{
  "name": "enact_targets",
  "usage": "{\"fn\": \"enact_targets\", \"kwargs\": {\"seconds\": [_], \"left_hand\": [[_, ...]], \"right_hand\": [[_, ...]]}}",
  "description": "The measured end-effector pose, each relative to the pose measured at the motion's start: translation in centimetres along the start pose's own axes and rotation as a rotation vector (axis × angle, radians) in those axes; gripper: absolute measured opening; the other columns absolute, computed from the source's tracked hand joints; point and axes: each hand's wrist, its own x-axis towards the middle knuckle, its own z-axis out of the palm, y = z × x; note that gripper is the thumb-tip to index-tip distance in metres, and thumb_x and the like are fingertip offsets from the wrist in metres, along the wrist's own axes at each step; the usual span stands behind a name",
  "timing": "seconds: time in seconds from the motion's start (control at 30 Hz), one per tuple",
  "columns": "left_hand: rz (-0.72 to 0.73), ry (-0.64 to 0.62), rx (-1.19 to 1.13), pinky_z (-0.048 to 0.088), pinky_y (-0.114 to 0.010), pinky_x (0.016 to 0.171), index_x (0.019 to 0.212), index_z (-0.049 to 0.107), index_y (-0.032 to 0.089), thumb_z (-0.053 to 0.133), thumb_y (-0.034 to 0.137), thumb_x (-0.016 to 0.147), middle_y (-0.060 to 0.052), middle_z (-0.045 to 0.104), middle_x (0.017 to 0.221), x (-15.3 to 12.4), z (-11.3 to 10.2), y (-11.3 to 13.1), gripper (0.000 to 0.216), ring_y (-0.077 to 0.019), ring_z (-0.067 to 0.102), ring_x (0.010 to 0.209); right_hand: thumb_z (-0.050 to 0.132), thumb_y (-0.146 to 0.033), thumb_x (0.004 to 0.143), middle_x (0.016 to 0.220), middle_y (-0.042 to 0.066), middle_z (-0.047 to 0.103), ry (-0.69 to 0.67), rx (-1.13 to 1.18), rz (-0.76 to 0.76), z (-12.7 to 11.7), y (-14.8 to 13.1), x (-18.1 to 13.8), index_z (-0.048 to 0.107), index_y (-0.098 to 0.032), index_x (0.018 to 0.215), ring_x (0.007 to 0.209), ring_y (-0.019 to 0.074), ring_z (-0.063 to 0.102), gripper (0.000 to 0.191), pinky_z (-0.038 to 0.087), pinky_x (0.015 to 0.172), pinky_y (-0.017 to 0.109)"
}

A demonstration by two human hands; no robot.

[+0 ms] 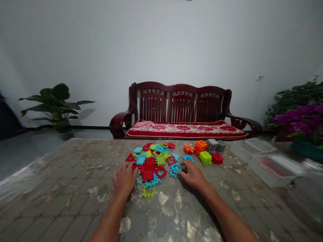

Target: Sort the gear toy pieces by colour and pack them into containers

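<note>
A pile of flat interlocking plastic pieces (152, 161) in red, blue, green and yellow lies spread on the patterned table (75, 174). My left hand (124, 179) rests palm down at the pile's near left edge, fingers curled onto the pieces. My right hand (193, 174) lies at the pile's right side, its fingertips on a blue piece (174, 170). A green square piece (148, 192) lies alone between my hands. To the right stand stacked bundles of pieces: orange (200, 146), grey (215, 146), green (205, 157) and red (217, 158).
Clear plastic boxes (274, 166) sit on the table's right side. Beyond the table stands a dark wooden bench (181, 111) with a red cushion. A potted plant (57, 106) is at the left wall, purple flowers (302, 117) at the right.
</note>
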Motion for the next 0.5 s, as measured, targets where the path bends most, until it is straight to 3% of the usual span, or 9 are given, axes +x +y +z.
{"fn": "enact_targets", "kwargs": {"seconds": [0.17,0.33,0.5], "left_hand": [[-0.002,-0.017,0.008,0.041,-0.047,0.113,0.138,0.064,0.023,0.043,0.034,0.103,-0.012,0.063,0.146,0.1,0.1,-0.1,0.042,-0.0295,0.058,0.132],[0.001,-0.015,0.019,0.041,-0.044,0.113,0.138,0.063,0.023,0.044,0.033,0.103,-0.012,0.064,0.144,0.2,0.2,-0.2,0.042,-0.0285,0.059,0.131],[-0.008,0.0,-0.001,0.041,-0.047,0.113,0.136,0.064,0.024,0.043,0.034,0.103,-0.011,0.065,0.143,0.2,0.3,-0.2,0.041,-0.0293,0.059,0.13]], "right_hand": [[0.073,-0.034,0.081,0.119,0.013,0.072,0.023,-0.164,0.096,1.0,-1.9,-0.2,0.066,-0.02,0.126,0.116,0.0307,0.064,0.047,0.048,0.1,0.04],[0.067,-0.03,0.084,0.12,0.015,0.072,0.009,-0.199,0.121,1.6,-2.0,-0.3,0.065,-0.018,0.13,0.115,0.0315,0.065,0.047,0.049,0.1,0.041],[0.066,-0.027,0.083,0.12,0.013,0.074,0.161,-0.15,0.073,1.6,-0.3,0.2,0.064,-0.02,0.131,0.112,0.0291,0.068,0.048,0.05,0.1,0.04]]}}
